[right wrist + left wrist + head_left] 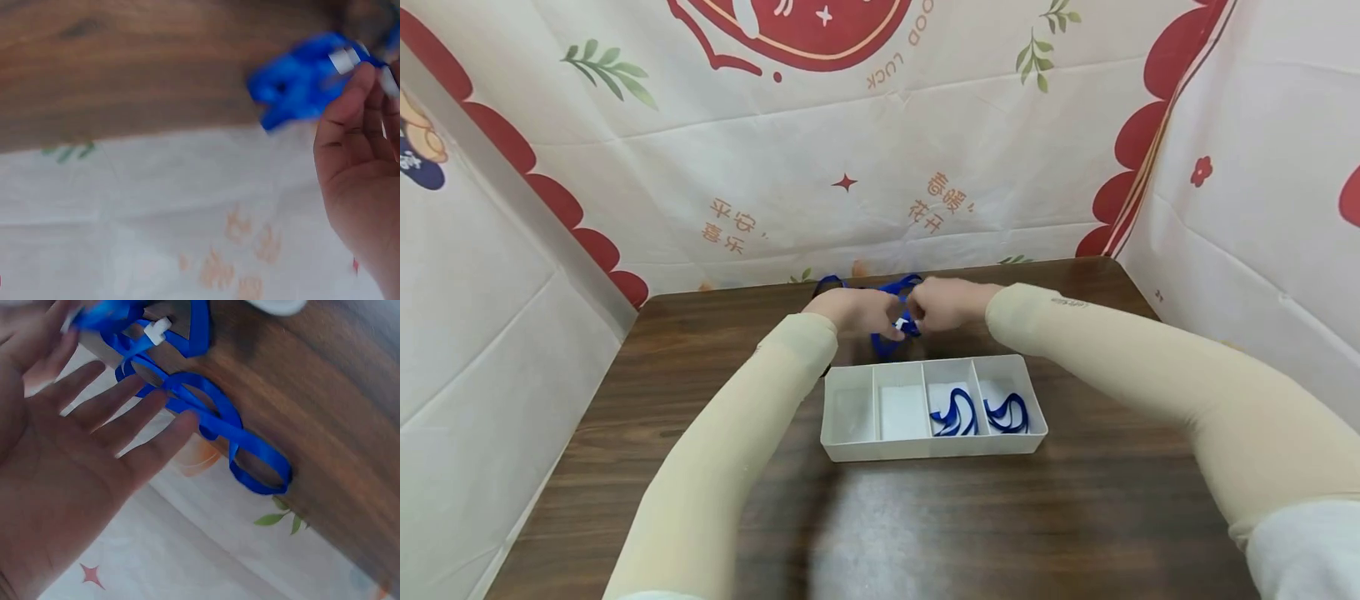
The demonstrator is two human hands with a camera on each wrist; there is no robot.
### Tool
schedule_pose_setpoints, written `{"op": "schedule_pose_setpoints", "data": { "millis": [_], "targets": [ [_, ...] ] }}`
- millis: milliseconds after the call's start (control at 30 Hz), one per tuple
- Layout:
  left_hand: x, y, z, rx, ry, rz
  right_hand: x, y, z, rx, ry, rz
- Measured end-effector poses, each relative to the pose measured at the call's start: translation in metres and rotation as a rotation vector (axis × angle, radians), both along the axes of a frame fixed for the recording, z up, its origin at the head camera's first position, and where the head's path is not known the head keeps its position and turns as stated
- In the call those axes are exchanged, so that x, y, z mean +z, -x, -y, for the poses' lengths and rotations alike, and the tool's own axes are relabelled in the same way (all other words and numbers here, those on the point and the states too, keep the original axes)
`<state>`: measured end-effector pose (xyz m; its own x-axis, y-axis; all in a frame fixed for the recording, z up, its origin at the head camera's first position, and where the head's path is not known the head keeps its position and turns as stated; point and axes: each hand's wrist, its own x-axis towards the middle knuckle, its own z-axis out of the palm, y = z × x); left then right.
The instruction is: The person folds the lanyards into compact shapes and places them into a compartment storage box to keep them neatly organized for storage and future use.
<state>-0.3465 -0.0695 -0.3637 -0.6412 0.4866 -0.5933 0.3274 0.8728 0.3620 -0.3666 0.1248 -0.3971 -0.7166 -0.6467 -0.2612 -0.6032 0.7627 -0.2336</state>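
My right hand [947,302] pinches a blue ribbon lanyard [300,81] between thumb and fingertips, with a white plastic piece [345,60] at the thumb. Facing it is my left hand [861,312], its fingers stretched out in the left wrist view and its thumb by the blurred ribbon. Beneath those fingers, loops of blue lanyard [262,450] lie at the table's back edge. Another white piece [157,330] shows on the ribbon there. Both hands are beyond the white divided box [880,452], partly hiding the ribbon pile in the head view.
Blue lanyards lie in the box's two right compartments, one bundle [955,414] beside another [1009,414]. The brown wooden table [1075,500] meets a white printed cloth [820,150] at the back, with more cloth at both sides.
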Motion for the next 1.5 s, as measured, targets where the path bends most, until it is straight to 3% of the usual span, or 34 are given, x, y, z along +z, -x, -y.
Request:
{"op": "schedule_pose_setpoints", "data": {
  "millis": [100, 200, 367, 500, 700, 833, 1000, 1267, 1500],
  "targets": [
    [-0.002, 0.003, 0.000, 0.050, -0.188, -0.029, 0.031, 0.000, 0.001, 0.013, 0.112, -0.016],
    [-0.004, 0.007, 0.002, 0.104, -0.400, -0.107, 0.060, 0.000, 0.002, 0.023, 0.200, -0.074],
    [0.001, 0.012, 0.006, 0.259, -0.709, -0.202, 0.095, -0.004, 0.003, 0.007, 0.243, -0.119],
    [0.012, 0.012, 0.006, 0.303, -0.828, -0.212, 0.117, -0.010, 0.003, 0.010, 0.221, -0.167],
    [0.031, 0.010, 0.010, 0.333, -0.970, -0.212, 0.150, -0.014, 0.005, 0.011, 0.167, -0.330],
    [0.042, 0.011, 0.016, 0.386, -1.077, -0.226, 0.171, -0.018, 0.007, -0.008, 0.124, -0.351],
    [0.045, 0.015, 0.025, 0.443, -1.115, -0.248, 0.189, -0.026, 0.005, -0.045, 0.100, -0.365],
    [0.038, 0.017, 0.047, 0.490, -0.975, -0.311, 0.211, -0.031, -0.013, -0.154, 0.183, -0.460],
    [0.030, 0.020, 0.059, 0.547, -0.926, -0.330, 0.224, -0.034, -0.028, -0.292, 0.309, -0.573]
  ]
}}
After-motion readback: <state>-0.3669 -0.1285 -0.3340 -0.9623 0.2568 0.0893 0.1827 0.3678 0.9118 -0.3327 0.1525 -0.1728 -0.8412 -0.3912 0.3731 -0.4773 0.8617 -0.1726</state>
